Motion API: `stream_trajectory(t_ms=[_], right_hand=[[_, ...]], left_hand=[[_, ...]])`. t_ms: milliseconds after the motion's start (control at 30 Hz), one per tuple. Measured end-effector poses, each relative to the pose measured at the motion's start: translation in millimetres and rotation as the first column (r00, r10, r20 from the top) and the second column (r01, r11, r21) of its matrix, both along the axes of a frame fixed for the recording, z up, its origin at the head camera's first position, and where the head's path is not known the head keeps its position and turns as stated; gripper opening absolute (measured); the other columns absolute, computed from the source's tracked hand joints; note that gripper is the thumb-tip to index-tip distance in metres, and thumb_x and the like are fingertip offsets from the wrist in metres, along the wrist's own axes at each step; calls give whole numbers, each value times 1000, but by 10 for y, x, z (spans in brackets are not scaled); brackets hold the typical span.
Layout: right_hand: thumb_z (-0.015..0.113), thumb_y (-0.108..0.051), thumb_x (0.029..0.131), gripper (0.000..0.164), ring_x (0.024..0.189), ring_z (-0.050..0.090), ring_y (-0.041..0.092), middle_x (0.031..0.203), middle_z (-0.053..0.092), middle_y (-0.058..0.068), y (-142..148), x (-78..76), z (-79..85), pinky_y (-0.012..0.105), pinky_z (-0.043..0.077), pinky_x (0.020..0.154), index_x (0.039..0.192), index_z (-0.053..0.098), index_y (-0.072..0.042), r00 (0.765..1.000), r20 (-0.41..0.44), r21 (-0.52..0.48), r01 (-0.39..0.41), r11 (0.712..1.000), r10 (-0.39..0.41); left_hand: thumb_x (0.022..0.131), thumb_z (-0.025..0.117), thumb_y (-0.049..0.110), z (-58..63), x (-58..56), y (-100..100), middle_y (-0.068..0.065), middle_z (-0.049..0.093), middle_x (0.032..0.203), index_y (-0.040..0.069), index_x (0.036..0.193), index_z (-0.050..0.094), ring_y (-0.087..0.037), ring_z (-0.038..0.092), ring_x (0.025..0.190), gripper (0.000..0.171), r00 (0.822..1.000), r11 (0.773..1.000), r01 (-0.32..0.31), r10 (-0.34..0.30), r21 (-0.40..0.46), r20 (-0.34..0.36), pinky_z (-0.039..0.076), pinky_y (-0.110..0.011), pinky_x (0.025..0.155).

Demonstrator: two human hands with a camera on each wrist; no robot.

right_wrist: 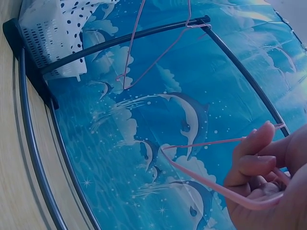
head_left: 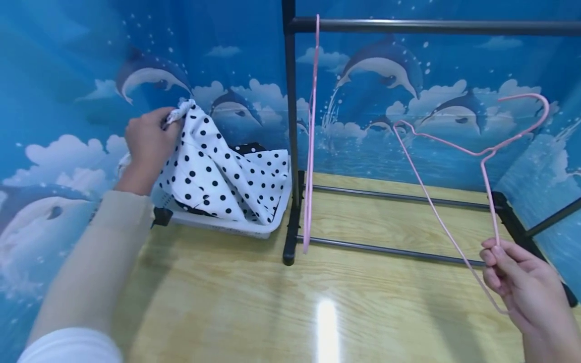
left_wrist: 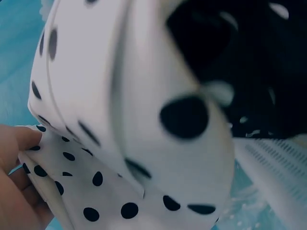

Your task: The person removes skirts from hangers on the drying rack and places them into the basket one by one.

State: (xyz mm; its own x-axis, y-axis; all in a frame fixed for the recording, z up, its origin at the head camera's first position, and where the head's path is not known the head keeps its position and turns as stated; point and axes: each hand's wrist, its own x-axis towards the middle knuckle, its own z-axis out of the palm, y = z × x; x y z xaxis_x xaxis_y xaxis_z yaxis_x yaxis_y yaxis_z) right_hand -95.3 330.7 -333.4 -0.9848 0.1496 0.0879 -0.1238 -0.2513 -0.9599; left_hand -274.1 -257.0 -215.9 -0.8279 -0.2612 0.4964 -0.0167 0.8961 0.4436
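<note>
My left hand (head_left: pixel 152 143) grips the gathered top of a white cloth with black polka dots (head_left: pixel 204 166), lifting part of it above a white plastic basket (head_left: pixel 227 228). In the left wrist view the cloth (left_wrist: pixel 96 191) fills much of the picture, with the left hand (left_wrist: pixel 21 177) holding its edge. Off to the right, my right hand (head_left: pixel 528 287) pinches one side of a pink clothes hanger (head_left: pixel 436 201), its hook pointing up. The right wrist view shows the right hand's fingers curled round the hanger (right_wrist: pixel 206 182).
A black clothes rack (head_left: pixel 431 26) stands ahead, its lower bars (head_left: pixel 386 248) close above the wood-patterned floor (head_left: pixel 254 302). Another pink hanger (head_left: pixel 310 136) hangs at the rail's left end, beside the basket. Dark cloth with white dots (left_wrist: pixel 268 62) also lies in the basket. A dolphin-print backdrop (head_left: pixel 236 30) surrounds the area.
</note>
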Motion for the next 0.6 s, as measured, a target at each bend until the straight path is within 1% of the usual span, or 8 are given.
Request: stream_trajectory(t_ms=[67,167,267,367,400,500,567,600], right_hand=[[52,-12,99,17,51,44,17,75,57,4,-12,-1,-2,31,24,45,101,67,-6,1000,2,2,-1,1000,1],[51,-11,99,17,51,44,16,76,57,5,-19,-8,-5,31,24,45,102,67,-5,1000,-16,-3,-8,1000,8],[51,-11,99,17,51,44,16,76,57,5,-22,-15,-7,31,23,45,102,66,-4,999,-30,-8,-14,1000,14],[52,-11,99,17,51,44,16,76,57,5,-27,-18,-6,31,24,45,102,67,-5,1000,-21,-6,-8,1000,8],[52,-12,99,17,51,44,16,76,57,5,-30,-19,-6,31,24,45,102,67,-6,1000,-14,-3,-5,1000,5],[53,-13,99,16,51,44,16,76,57,4,-41,-18,-5,31,24,45,101,67,-7,1000,6,5,6,1000,-6],[53,-13,99,16,51,44,16,76,57,4,-47,-21,-3,32,23,45,102,67,-6,1000,0,0,4,1000,-4],[52,-12,99,16,51,44,16,76,57,5,-50,-22,-1,32,23,45,102,67,-6,1000,-10,-4,-1,1000,1]], left_hand=[[103,46,31,-21,-11,33,-14,60,131,14,137,56,-37,53,122,39,999,1000,8,-8,8,33,38,-51,103],[103,47,30,-67,-27,94,-15,59,133,14,138,55,-38,53,121,39,997,1000,23,-23,-7,78,39,-53,102],[103,48,24,-139,-45,160,-19,61,127,11,137,56,-40,59,105,37,992,997,54,-47,-63,116,43,-53,91],[103,49,22,-237,-70,240,-21,62,125,9,136,56,-40,59,101,37,984,989,94,-75,-111,164,45,-53,88],[102,50,21,-274,-78,267,-21,62,124,9,136,56,-40,60,100,37,980,988,105,-83,-117,181,46,-52,87],[102,51,21,-391,-106,340,-21,62,125,9,137,55,-38,60,102,37,967,982,137,-104,-131,232,46,-52,89],[102,51,21,-472,-126,374,-20,63,124,10,138,54,-36,62,93,38,962,980,145,-107,-135,253,47,-50,85],[102,51,21,-513,-141,384,-19,63,124,10,138,55,-35,62,94,38,961,980,146,-107,-138,254,47,-50,86]])
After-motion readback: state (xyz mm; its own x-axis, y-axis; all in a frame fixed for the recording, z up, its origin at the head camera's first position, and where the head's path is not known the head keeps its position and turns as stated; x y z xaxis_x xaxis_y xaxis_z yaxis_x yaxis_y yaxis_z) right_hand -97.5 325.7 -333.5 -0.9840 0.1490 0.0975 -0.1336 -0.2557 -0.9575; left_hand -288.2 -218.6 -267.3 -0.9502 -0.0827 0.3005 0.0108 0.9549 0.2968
